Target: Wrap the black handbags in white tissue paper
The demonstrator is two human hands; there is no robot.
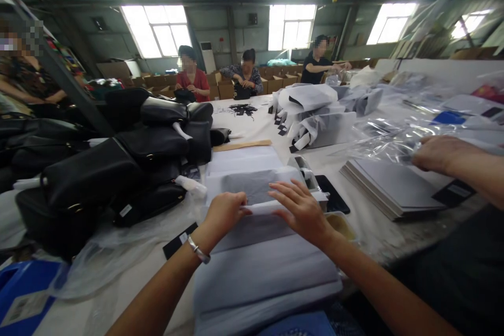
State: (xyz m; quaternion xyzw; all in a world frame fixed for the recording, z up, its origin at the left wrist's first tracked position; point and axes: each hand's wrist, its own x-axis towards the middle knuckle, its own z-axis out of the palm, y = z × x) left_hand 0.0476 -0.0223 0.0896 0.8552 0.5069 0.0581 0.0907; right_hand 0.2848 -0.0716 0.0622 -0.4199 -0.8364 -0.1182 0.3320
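Note:
In front of me lies a spread of white tissue paper (271, 273) with a greyish flat piece (255, 239) showing on it. Curled at the folded edge of the paper, my left hand (226, 215) has its fingers and thumb closed on it. A silvery bracelet (199, 249) circles that wrist. My right hand (301, 212) rests on the same fold, fingers stretched and spread. More white sheets (244, 160) lie just beyond, with a tan strip (242, 145) across their far end. Whether something is wrapped inside the paper is hidden.
Black bags (153, 142) are heaped at left. Paper-wrapped bags (315, 110) and clear plastic (389, 136) lie to the right. A phone (333, 194) sits beside a stack of grey boards (378, 184), below another person's hand (441, 155). Several people work across the table.

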